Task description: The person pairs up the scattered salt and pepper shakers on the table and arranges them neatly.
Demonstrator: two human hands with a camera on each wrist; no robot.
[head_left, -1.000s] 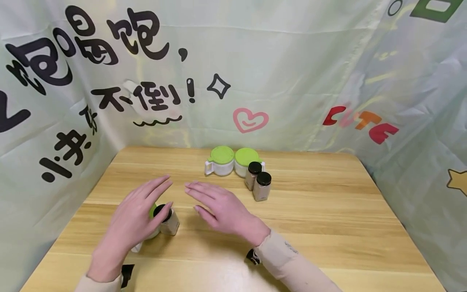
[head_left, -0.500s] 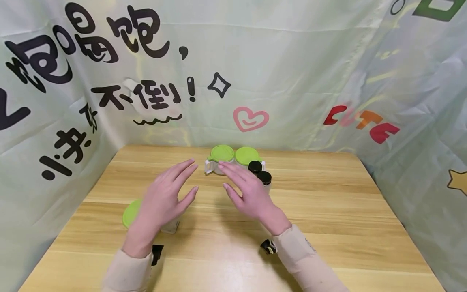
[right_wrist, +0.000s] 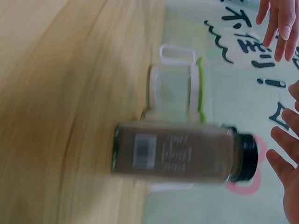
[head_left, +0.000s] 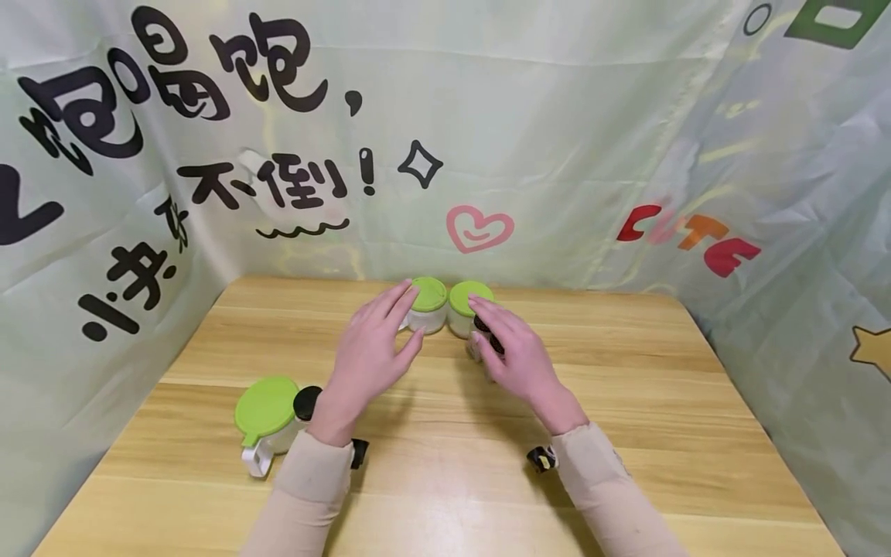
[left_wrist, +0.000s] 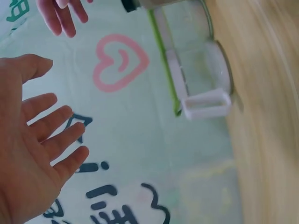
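My left hand (head_left: 376, 340), fingers spread and holding nothing, hovers in front of a clear jar with a green lid and white handle (head_left: 429, 298). Its twin, another green-lidded jar (head_left: 465, 297), stands beside it at the back. My right hand (head_left: 518, 356) is also empty with extended fingers, above two black-capped seasoning bottles that it partly covers in the head view. One seasoning bottle (right_wrist: 177, 151), full of brownish powder, shows large in the right wrist view. Both palms appear open in the wrist views, where the left hand (left_wrist: 32, 144) is apart from the jar.
A third green-lidded jar (head_left: 267, 410) stands at the front left of the wooden table (head_left: 661, 387). Next to it is a black-capped bottle (head_left: 307, 402), partly behind my left wrist. A printed cloth (head_left: 557, 139) encloses the table's back and sides.
Both hands have moved right, with the left also going farther back. The left hand has left the front-left jar uncovered. The right hand now covers much of the two bottles; jars and bottles stay put.
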